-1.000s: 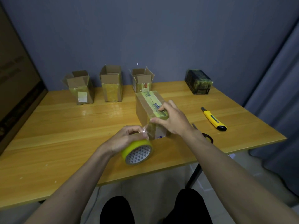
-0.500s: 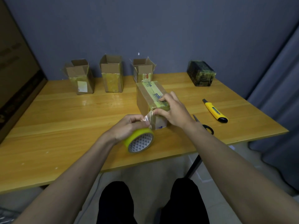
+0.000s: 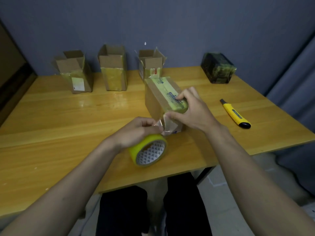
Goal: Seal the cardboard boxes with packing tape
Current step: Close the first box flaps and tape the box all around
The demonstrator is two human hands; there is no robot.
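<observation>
A closed cardboard box (image 3: 156, 97) lies in the middle of the wooden table (image 3: 68, 120), with a strip of yellowish tape along its top. My right hand (image 3: 190, 110) grips its near end, fingers on the top and thumb pressing the tape down on the front face. My left hand (image 3: 136, 132) holds the yellow tape roll (image 3: 148, 151) just in front of the box. A short stretch of clear tape (image 3: 161, 126) runs from the roll to the box's front face.
Three open cardboard boxes (image 3: 75, 72) (image 3: 113, 68) (image 3: 150, 64) stand along the back edge. A dark wrapped block (image 3: 218, 68) sits at the back right. A yellow utility knife (image 3: 235, 114) lies to the right. A dark panel leans at the left.
The roll and my left hand have come closer to the box's front face, shortening the free tape. My right thumb has shifted down onto the front face. The camera has tilted downward.
</observation>
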